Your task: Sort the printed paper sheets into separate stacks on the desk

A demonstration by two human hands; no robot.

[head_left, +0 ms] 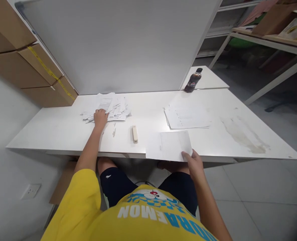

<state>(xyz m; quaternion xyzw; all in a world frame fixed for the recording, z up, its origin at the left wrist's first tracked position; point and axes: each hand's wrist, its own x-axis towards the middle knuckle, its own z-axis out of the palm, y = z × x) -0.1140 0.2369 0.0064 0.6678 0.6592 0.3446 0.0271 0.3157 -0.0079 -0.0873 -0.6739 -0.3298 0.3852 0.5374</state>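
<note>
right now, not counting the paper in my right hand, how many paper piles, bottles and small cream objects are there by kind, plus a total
Paper piles: 2 (left pile, right pile)
Bottles: 1
Small cream objects: 1
Total: 4

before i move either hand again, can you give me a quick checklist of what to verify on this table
1. Right hand has hold of the paper: ok, thumb on top near one corner.
2. Paper lies wholly within the tabletop: not ok, its near edge reaches past the front edge.
3. Left hand has a sheet gripped: cannot tell, it rests at the left pile with its fingertips unclear.
4. Left pile squared up: not ok, edges stick out unevenly.
5. Cream-coloured device clear of both hands: ok, it lies between them.
6. Bottle capped and apart from the papers: ok.
</note>
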